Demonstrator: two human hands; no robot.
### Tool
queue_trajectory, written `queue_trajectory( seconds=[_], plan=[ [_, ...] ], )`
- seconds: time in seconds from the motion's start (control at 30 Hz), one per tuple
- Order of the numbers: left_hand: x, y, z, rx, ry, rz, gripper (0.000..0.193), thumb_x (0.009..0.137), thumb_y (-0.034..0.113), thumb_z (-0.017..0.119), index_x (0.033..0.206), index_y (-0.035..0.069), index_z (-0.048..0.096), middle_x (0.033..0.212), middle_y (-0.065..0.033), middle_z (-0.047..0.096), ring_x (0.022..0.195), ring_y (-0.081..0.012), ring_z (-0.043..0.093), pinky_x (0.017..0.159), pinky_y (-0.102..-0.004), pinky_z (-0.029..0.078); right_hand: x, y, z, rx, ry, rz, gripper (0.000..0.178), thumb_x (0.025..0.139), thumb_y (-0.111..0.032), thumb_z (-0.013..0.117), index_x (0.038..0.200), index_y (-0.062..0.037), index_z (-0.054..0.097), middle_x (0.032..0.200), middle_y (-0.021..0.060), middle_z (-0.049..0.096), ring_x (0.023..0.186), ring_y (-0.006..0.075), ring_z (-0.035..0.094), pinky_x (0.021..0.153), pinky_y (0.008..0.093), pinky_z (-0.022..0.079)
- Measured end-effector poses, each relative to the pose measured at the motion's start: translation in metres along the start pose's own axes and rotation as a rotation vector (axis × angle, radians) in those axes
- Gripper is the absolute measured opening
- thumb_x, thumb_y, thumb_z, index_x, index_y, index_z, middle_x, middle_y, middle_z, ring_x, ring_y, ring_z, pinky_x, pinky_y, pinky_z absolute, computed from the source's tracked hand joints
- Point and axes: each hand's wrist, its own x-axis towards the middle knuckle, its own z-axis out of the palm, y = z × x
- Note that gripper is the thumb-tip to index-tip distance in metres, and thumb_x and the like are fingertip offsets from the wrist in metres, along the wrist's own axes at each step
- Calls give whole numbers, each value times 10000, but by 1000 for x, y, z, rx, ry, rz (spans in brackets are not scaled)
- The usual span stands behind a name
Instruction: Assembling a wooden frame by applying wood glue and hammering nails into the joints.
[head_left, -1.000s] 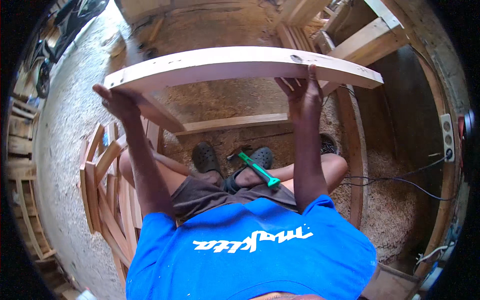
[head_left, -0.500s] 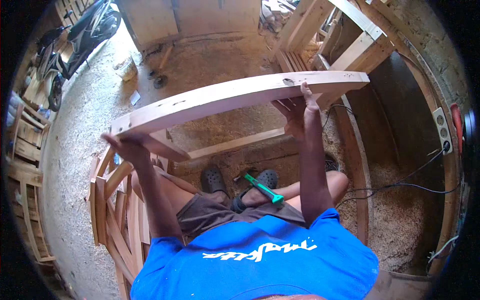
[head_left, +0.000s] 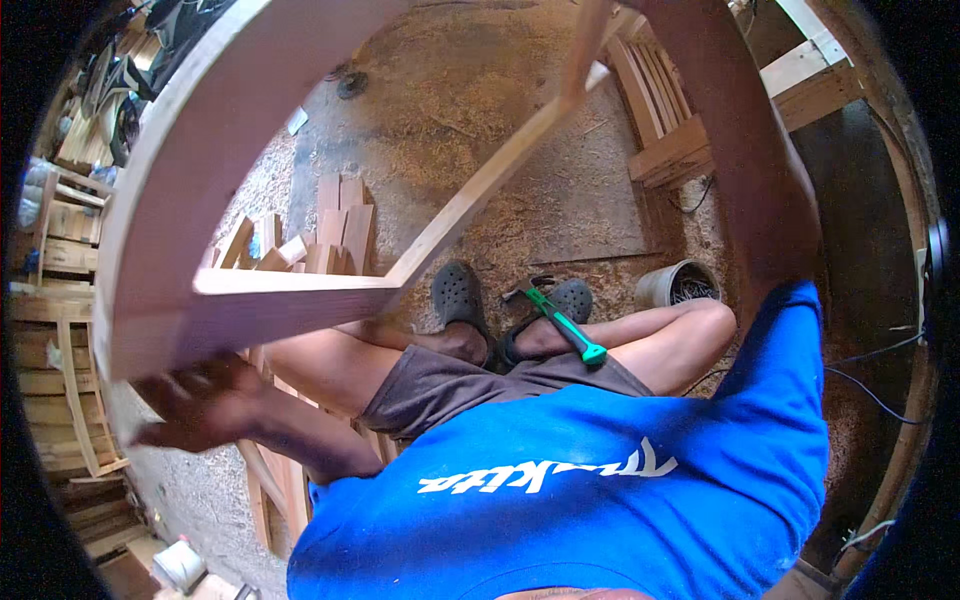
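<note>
A pale wooden frame (head_left: pixel 150 200) is raised and tilted in front of me, its wide board sweeping up the left side and blurred by motion. Its lower left corner rests against my left hand (head_left: pixel 205 400), whose fingers are bent beneath the wood and partly smeared. My right arm (head_left: pixel 740 150) reaches up and forward; the hand on it lies beyond the top edge of the head view. A hammer with a green and black handle (head_left: pixel 565 325) lies across my right shin and clog (head_left: pixel 572 300).
A round tin of nails (head_left: pixel 650 290) stands by my right knee. Wood offcuts (head_left: pixel 345 225) are stacked ahead on the left. A slatted wooden piece (head_left: pixel 670 150) stands at the far right. Sawdust covers the floor (head_left: pixel 470 130). A cable (head_left: pixel 870 385) runs along the right.
The frame has been lifted and turned, its left end coming nearer to me. My right hand has gone up out of view; my left has moved left and lower. The nail tin now shows.
</note>
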Motion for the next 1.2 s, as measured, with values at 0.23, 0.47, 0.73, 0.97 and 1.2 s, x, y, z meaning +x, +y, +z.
queue_trajectory(
  seconds=[0.23, 0.47, 0.73, 0.97, 1.2],
  plan=[
    [-52, -51, -5, -413, -1400, 102, 788, 1000, 675, 303, 807, -15, 631, 641, -155, 634, 509, -249, 613, 490, -333, 488, 17, -15, -18, -717, -154, 7, 618, 905, -433, 683, 1293, 35, 568, 1125, 170, 674, 1070, 250, 644, 958, 392, 520],
    [-43, -107, 66, 155, -1128, -31, 339, 1019, 294, 575, 1029, -28, 681, 910, -139, 708, 706, -183, 669, 648, -311, 542, 42, -20, -36, -1055, -238, -29, 590, 905, -413, 685, 1281, 32, 584, 1120, 149, 675, 1062, 233, 636, 943, 372, 507],
    [-53, -205, 164, 147, -1079, 87, 621, 950, 400, 684, 1367, -25, 510, 1353, -149, 575, 1253, -219, 538, 1083, -349, 396, 75, -14, -56, -1185, -398, 80, 560, 905, -390, 687, 1266, 28, 603, 1114, 124, 676, 1053, 213, 626, 925, 349, 491],
    [-93, -259, 148, 107, -1246, -15, 437, 1044, 354, 527, 1302, 9, 601, 1172, -86, 675, 1090, -153, 596, 965, -324, 454, 71, 23, -54, -1086, -651, 417, 652, 852, -457, 731, 1273, 26, 608, 1151, 102, 681, 1060, 182, 616, 935, 330, 477],
    [-97, -284, 145, 497, -1334, -156, 382, 1039, 331, 517, 1150, 2, 678, 1109, -114, 689, 960, -175, 642, 818, -341, 509, 76, 47, -58, -1033, -785, 468, 620, 818, -401, 746, 1244, 33, 625, 1063, 86, 704, 957, 164, 644, 854, 328, 509]
  ],
)
